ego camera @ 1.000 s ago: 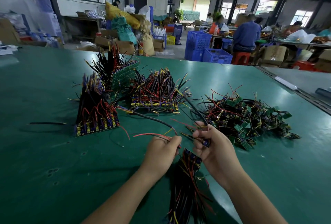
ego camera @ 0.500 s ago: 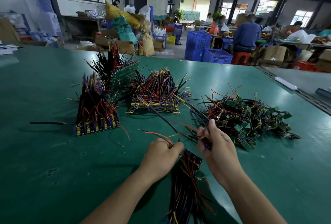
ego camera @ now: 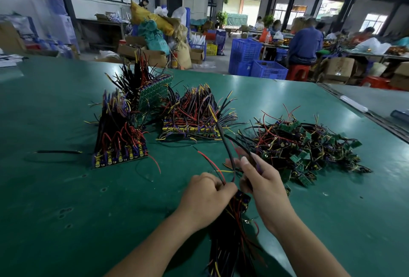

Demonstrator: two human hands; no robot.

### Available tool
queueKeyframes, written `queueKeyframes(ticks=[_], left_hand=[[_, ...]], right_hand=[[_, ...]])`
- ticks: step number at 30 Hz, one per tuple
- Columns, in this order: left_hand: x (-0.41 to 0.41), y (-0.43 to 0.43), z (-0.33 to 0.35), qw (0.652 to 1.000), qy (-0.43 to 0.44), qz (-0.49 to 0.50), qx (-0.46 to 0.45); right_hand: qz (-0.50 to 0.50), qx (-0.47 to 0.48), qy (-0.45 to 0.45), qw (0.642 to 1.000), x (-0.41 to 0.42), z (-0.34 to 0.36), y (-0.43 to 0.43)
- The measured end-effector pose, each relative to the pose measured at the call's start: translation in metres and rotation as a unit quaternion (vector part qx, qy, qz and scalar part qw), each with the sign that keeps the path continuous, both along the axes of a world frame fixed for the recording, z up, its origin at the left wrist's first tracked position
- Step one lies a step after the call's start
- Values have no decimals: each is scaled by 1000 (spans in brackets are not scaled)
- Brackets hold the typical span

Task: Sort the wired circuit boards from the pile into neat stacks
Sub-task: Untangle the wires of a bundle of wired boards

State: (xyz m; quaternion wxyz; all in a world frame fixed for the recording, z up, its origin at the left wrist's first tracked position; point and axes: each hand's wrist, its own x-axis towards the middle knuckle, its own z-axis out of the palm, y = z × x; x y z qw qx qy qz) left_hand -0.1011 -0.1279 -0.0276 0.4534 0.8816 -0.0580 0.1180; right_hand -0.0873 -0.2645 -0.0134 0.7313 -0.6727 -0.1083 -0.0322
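A loose pile of small green wired circuit boards [ego camera: 307, 146] lies right of centre on the green table [ego camera: 55, 210]. Three neat stacks stand further left: a front stack [ego camera: 120, 141], a back stack with an upright green board [ego camera: 152, 92], and a middle stack [ego camera: 194, 119]. My left hand [ego camera: 205, 199] grips a bundle of boards with long black, red and yellow wires [ego camera: 232, 239] trailing toward me. My right hand [ego camera: 263, 181] pinches a wired board next to that bundle; its black wires [ego camera: 223, 141] stick up and away.
A loose black wire [ego camera: 58, 152] lies at the left. A second table [ego camera: 376, 101] adjoins on the right. Blue crates [ego camera: 256, 64], cardboard boxes, sacks and seated workers fill the room beyond the far table edge.
My right hand has drawn in from the pile toward my left hand. The board's black wires have swung upright. My left hand has barely moved.
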Motion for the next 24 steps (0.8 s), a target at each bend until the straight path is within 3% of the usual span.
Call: queueKeyframes(ticks=[5,9,15,21,24], left_hand=[[-3,2,3,999,11,-33,-2],[-2,4,5,999,1,-48,20],[-2,4,8,996,39,-81,-24],[2,9,12,969,1,-70,-238],[3,6,12,960,-21,-40,-276]], right_hand=[[59,-43,-12,997,-6,3,5],[39,-23,-3,999,-6,2,7],[-38,-35,-61,997,-4,2,7],[-37,22,-38,998,1,2,1],[-10,-12,-53,998,1,2,-2]])
